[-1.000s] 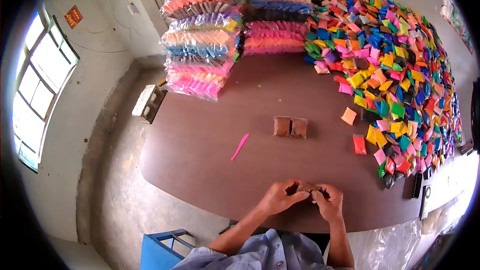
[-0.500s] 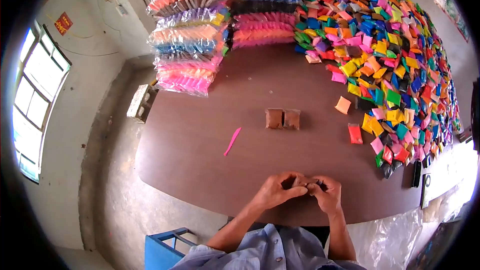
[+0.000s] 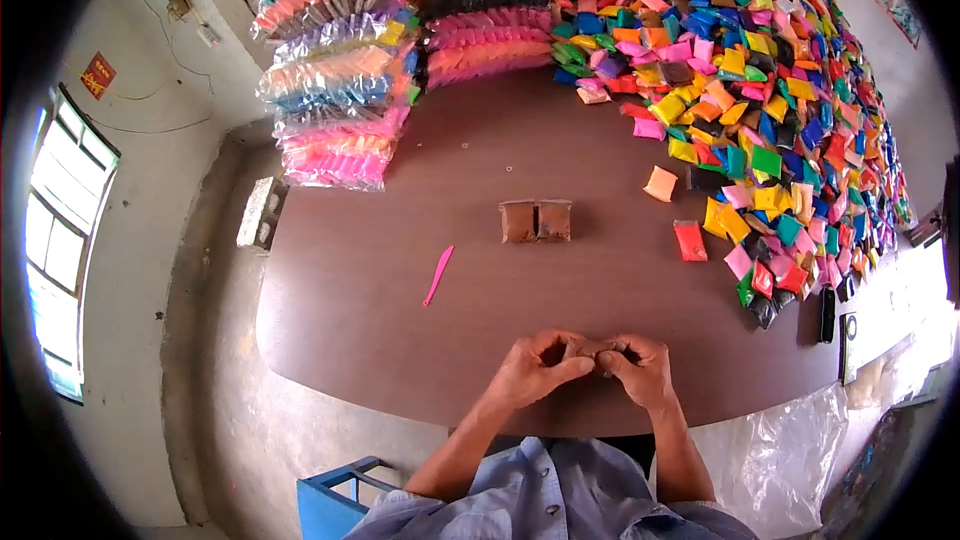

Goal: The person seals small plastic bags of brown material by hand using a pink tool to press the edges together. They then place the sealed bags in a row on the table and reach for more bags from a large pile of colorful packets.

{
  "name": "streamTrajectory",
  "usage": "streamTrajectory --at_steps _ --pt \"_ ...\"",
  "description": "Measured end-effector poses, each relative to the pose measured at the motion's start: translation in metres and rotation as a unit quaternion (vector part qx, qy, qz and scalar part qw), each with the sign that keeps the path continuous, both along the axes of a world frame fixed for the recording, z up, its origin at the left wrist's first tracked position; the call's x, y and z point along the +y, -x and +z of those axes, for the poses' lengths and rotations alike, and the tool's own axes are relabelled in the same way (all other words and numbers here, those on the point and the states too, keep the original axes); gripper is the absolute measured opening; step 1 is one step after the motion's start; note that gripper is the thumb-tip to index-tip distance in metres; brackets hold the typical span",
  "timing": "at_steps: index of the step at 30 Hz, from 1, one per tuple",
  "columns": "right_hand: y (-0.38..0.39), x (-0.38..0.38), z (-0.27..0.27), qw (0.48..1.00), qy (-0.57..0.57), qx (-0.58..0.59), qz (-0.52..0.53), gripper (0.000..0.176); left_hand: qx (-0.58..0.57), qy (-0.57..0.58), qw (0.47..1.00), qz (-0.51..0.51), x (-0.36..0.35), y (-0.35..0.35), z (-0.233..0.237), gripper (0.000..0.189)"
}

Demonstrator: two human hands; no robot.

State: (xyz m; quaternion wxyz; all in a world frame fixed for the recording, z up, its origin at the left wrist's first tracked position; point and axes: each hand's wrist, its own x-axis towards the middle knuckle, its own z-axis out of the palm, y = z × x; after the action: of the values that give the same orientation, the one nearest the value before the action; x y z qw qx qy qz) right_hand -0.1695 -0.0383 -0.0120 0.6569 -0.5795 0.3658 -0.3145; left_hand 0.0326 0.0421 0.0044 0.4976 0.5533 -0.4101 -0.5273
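Observation:
Close to the table's front edge, my left hand [image 3: 533, 372] and my right hand [image 3: 642, 372] meet with thumbs and fingertips pinched on a piece of brown modelling clay [image 3: 590, 347]. Fingers partly cover the clay, so its full shape is hidden. Beyond the hands, two clear packets of brown clay, a left packet [image 3: 518, 223] and a right packet [image 3: 554, 220], lie side by side on the table. A pink plastic clay knife [image 3: 438, 276] rests to their left, apart from both hands.
Loose colourful clay packets [image 3: 760, 140] are heaped along the right of the brown table [image 3: 350, 310]. Bagged rows of packets [image 3: 335, 90] are stacked at the back left. A red packet [image 3: 690, 240] and a peach packet [image 3: 660, 183] lie beside the heap. A blue stool [image 3: 335, 500] stands at lower left.
The view has shifted, so table items appear farther left and higher. Both hands keep pinching the brown clay, with thumbs and fingers moving slightly; more of the clay shows between them.

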Motion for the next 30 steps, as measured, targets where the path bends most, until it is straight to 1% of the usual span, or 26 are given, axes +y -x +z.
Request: streamTrajectory --at_steps 2,3,5,6,8,9,11,12,13,14,15,17,19,21,22,23,24,25,27,28,29,30 --pt "0.002 -0.002 -0.007 1.0 -0.008 -0.007 0.001 0.011 0.014 0.024 0.999 0.035 0.0 0.007 0.003 0.03" --pt "0.002 -0.003 -0.009 1.0 -0.018 -0.012 0.003 0.011 0.013 0.024 0.999 0.035 -0.001 0.005 0.005 0.03" --pt "0.003 -0.002 -0.012 1.0 -0.003 -0.007 0.004 0.011 -0.054 -0.057 0.997 -0.012 -0.002 -0.001 0.008 0.029" --pt "0.003 -0.002 -0.012 1.0 0.012 -0.001 0.006 0.012 -0.054 -0.057 0.997 -0.014 -0.002 0.0 0.007 0.029" --pt "0.0 0.001 -0.005 1.0 0.009 0.0 0.006 0.014 0.0 0.011 1.0 0.027 0.001 0.003 0.003 0.027" --pt "-0.002 0.002 -0.002 1.0 0.006 0.002 0.008 0.015 0.0 0.011 1.0 0.022 0.003 0.001 -0.002 0.027" --pt "-0.005 0.004 0.001 1.0 -0.005 0.001 0.008 0.015 -0.013 -0.052 0.998 0.021 0.006 -0.006 -0.012 0.026" --pt "-0.004 0.004 0.002 1.0 -0.016 0.0 0.015 0.015 -0.01 -0.052 0.999 0.01 0.006 -0.006 -0.012 0.026" --pt "-0.002 0.003 0.001 1.0 -0.016 0.003 0.005 0.015 0.014 -0.013 1.0 0.006 0.006 -0.005 -0.01 0.027" --pt "0.001 0.001 -0.001 1.0 -0.008 -0.01 0.02 0.014 0.039 0.025 0.999 0.003 0.005 -0.004 -0.007 0.029" --pt "0.002 0.0 -0.004 0.999 0.001 -0.024 0.036 0.012 0.042 0.025 0.999 -0.004 0.004 -0.001 -0.004 0.029" --pt "0.003 0.0 -0.01 0.999 -0.008 -0.027 0.019 0.01 0.01 -0.02 1.0 0.019 0.001 0.004 0.002 0.023" --pt "0.002 0.0 -0.013 0.999 -0.018 -0.031 0.002 0.008 0.034 -0.02 0.999 0.02 0.001 0.005 0.001 0.022" --pt "0.0 0.001 -0.014 0.999 0.013 -0.046 -0.007 0.015 0.057 -0.022 0.998 0.024 0.003 0.005 -0.001 0.021" --pt "0.0 0.001 -0.013 0.999 0.013 -0.045 -0.01 0.015 0.05 -0.017 0.998 0.036 0.004 0.004 -0.002 0.021" --pt "-0.001 0.001 -0.011 0.999 0.035 -0.018 0.006 0.016 0.044 -0.012 0.998 0.049 0.004 0.003 -0.003 0.021" --pt "-0.001 0.0 -0.009 0.998 0.056 0.01 0.021 0.018 0.044 -0.013 0.998 0.044 0.005 0.0 -0.007 0.021" --pt "-0.002 0.001 -0.006 0.998 0.055 0.011 0.016 0.018 0.039 0.004 0.999 0.036 0.006 -0.002 -0.013 0.02" --pt "-0.005 0.002 0.002 0.995 0.1 0.011 0.022 0.019 0.037 0.022 0.999 0.021 0.009 -0.004 -0.016 0.02" --pt "-0.007 0.0 0.004 0.995 0.102 0.014 0.011 0.019 -0.002 -0.008 0.999 0.037 0.009 -0.004 -0.012 0.018" --pt "-0.005 -0.001 0.007 0.995 0.096 0.019 0.031 0.018 -0.04 -0.036 0.997 0.048 0.009 -0.001 -0.006 0.017" --pt "-0.001 -0.001 0.01 0.994 0.091 0.028 0.045 0.018 -0.034 -0.033 0.999 0.024 0.007 0.003 0.002 0.017"
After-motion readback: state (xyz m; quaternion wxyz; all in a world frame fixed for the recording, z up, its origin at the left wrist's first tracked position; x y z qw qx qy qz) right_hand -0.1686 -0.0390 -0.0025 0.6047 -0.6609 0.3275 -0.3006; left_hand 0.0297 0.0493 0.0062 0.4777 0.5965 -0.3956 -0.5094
